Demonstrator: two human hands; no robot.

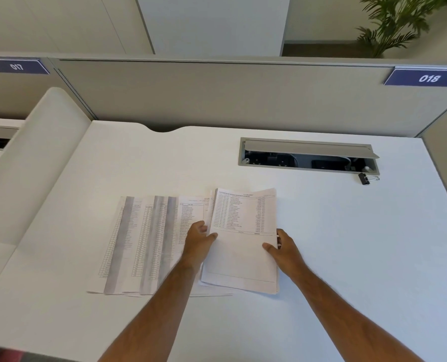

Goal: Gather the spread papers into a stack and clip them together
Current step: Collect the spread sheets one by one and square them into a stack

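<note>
White desk (pixel 347 244) in a grey-partitioned cubicle, with two number plates, 017 (pixel 17 66) and 018 (pixel 428 78), one open cable tray (pixel 308 155) and one potted plant (pixel 397 24) behind. One binder clip (pixel 364 178) lies just beside the tray's right end, well apart from the papers. Left hand (pixel 199 239) and right hand (pixel 282 246) each pinch a side edge of the gathered stack (pixel 243 244), thumbs on top; several overlapping sheets (pixel 144 244) remain fanned out at its left, number uncertain.

Print on papers (pixel 149 239) blurred; left hand (pixel 199 240) fingers hidden under stack (pixel 243 244).

White desk (pixel 321 244) walled by grey partitions (pixel 217 95) (numbered 017, 018), potted plant (pixel 397 22) behind.
</note>
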